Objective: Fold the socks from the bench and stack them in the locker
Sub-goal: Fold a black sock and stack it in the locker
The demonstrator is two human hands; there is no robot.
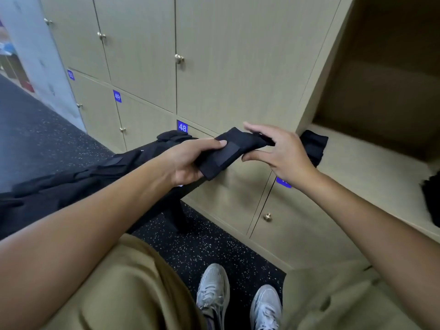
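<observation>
My left hand (pixel 190 160) grips a folded black sock (pixel 228 151) in the air in front of the lockers, thumb on top. My right hand (pixel 283 153) is at the sock's right end, fingers spread and slightly bent, thumb under it; whether it pinches the cloth is hard to tell. A black bench (pixel 71 186) stretches left behind my left arm with several black socks (pixel 173 135) lying on it. The open locker (pixel 371 158) is at the right, with a stack of folded black socks (pixel 314 145) on its shelf near the front left corner.
Closed tan locker doors with brass knobs (pixel 179 58) and blue number tags (pixel 182 126) fill the wall ahead. Another dark item (pixel 432 198) lies at the right edge of the locker shelf. Speckled black floor and my grey shoes (pixel 214 294) are below.
</observation>
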